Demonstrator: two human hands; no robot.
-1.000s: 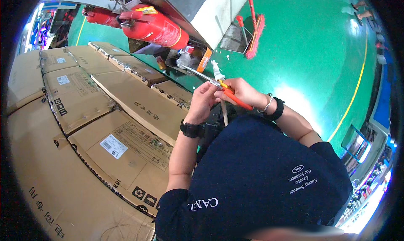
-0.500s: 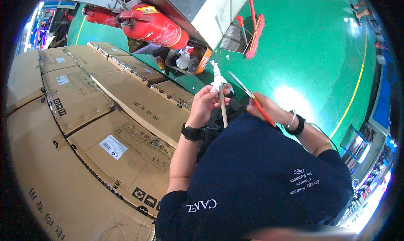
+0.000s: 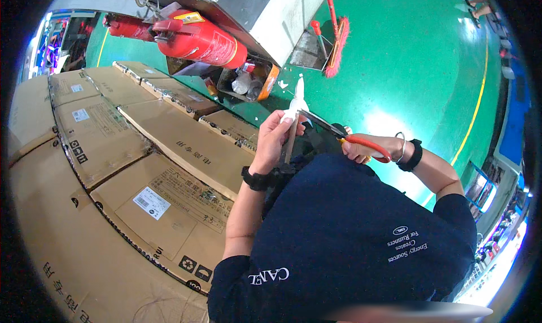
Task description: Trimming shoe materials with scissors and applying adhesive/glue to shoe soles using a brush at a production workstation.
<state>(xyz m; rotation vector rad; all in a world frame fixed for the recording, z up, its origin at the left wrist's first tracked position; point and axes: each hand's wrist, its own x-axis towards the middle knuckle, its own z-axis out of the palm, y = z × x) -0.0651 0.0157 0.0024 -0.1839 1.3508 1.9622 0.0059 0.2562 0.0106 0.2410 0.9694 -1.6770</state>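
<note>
My left hand (image 3: 272, 136) is closed on a thin wooden stick (image 3: 291, 145) whose upper end is wrapped in white material (image 3: 299, 97), cloth-like or tape-like. The wrapped end points away from me and tapers to a tip. On the right, my right hand (image 3: 361, 147) is closed round the red handles of a pair of scissors (image 3: 322, 123). Their long dark blades reach left to the white wrap, just above my left fingers. Whether the blades have cut into it cannot be made out. The stick's lower end is lost against dark clothing.
Large cardboard boxes (image 3: 175, 136) stand close together on my left. Beyond them lie a red fire extinguisher (image 3: 203, 40) and a bin (image 3: 248, 88) holding bottles and litter. A red broom (image 3: 337, 49) and dustpan (image 3: 309, 51) stand by a white pillar (image 3: 282, 26). White scraps (image 3: 282, 84) dot the green floor.
My right hand has brought the scissors left and their blades now meet the white wrap. The wrapped tip stands straighter. My left hand keeps its hold with little movement.
</note>
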